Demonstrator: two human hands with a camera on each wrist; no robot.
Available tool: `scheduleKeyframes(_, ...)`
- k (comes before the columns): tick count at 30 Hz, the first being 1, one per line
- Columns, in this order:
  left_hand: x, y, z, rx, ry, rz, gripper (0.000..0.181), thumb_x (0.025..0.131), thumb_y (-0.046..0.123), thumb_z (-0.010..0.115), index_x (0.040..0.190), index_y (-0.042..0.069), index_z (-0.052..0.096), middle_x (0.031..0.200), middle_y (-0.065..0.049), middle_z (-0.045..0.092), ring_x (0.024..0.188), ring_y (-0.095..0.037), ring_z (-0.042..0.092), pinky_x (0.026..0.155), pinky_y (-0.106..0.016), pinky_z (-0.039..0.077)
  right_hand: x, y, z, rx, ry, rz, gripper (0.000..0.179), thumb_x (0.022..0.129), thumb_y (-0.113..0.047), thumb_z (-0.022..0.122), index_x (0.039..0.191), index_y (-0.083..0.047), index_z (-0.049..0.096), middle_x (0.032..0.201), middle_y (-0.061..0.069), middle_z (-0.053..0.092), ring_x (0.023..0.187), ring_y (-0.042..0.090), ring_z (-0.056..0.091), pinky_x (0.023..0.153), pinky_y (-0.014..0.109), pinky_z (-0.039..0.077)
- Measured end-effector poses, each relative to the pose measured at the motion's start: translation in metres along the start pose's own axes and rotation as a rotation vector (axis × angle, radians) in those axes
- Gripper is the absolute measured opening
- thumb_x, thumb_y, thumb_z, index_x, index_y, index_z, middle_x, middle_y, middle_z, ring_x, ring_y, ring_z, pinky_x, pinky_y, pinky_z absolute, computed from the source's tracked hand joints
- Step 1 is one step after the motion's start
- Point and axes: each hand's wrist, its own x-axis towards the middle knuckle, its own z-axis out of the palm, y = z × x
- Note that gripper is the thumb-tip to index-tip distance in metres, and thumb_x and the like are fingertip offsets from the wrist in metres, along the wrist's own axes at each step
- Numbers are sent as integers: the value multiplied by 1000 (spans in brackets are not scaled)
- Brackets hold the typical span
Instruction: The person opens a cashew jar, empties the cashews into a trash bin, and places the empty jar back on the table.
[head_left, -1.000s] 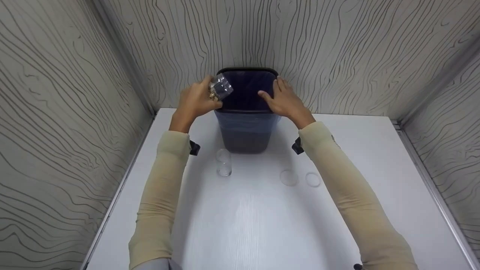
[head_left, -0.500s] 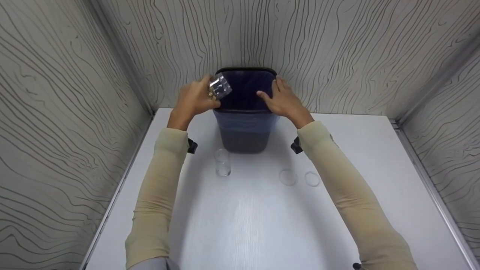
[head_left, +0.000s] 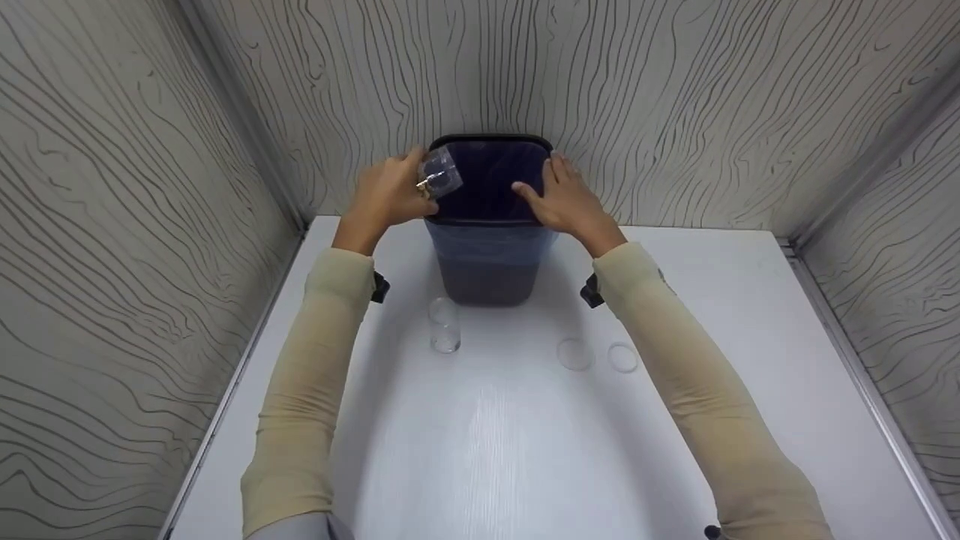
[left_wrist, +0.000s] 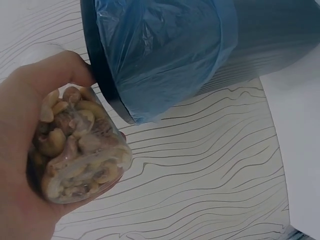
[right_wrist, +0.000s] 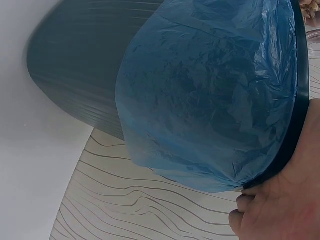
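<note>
My left hand [head_left: 386, 191] grips a clear, angular plastic jar [head_left: 441, 174], tilted at the left rim of a dark trash bin [head_left: 489, 277]. Pale, curved nuts [left_wrist: 75, 130], cashew-like in shape, show through its wall in the left wrist view. A blue liner bag [right_wrist: 205, 95] is folded over the bin's rim and hangs down outside. On the right side, my right hand [head_left: 574, 199] holds the rim, the thumb reaching over the opening and the fingers along the outer edge. The bin's inside is dark, its bottom hidden.
A clear cylindrical container [head_left: 445, 330] stands on the white table [head_left: 480, 442] before the bin, to the left. Two thin transparent discs or rings, a larger one [head_left: 575, 354] and a smaller one [head_left: 623, 358], lie near the right forearm. A patterned wall [head_left: 637, 90] rises behind the bin.
The left forearm and jar shift very slightly leftward in the head view. Both hands keep their places at the bin, and the things on the table stay where they were.
</note>
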Motion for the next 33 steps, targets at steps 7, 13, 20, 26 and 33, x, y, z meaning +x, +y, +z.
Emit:
scheduleKeyframes(7,4,2,-5,68,-3,22,77,85,36,80,150,9,49,117,-21,74,96,-44,72,84,-59,58,-1,-1,0,-3,6,-1,96,109,-68,20,167,7,2,178,24,-8,166,41,-6,135,52,2)
scheduleKeyframes(13,7,2,-7,97,-7,30,78,86,38,83,151,11,49,127,-20,72,105,-45,71,92,-60,57,-1,-1,1,-8,20,-7,94,110,-66,20,167,7,3,178,25,-7,166,42,-5,135,52,2)
scheduleKeyframes(20,9,3,-8,139,6,50,79,85,34,85,152,11,50,137,-21,69,113,-45,70,94,-61,57,-1,-1,1,-10,27,1,94,110,-66,21,167,7,3,178,25,-5,167,41,-4,135,51,2)
scheduleKeyframes(26,10,6,-9,186,28,68,76,84,35,87,148,11,53,132,-20,71,112,-43,71,93,-59,58,-1,-1,1,-4,15,6,95,110,-68,20,167,6,1,178,24,-7,167,40,-6,135,51,2)
scheduleKeyframes(33,12,9,-11,217,25,93,73,84,32,87,146,13,54,125,-19,72,107,-42,71,90,-59,58,1,0,2,-10,6,7,96,110,-68,20,167,6,1,178,23,-7,167,40,-6,135,50,1)
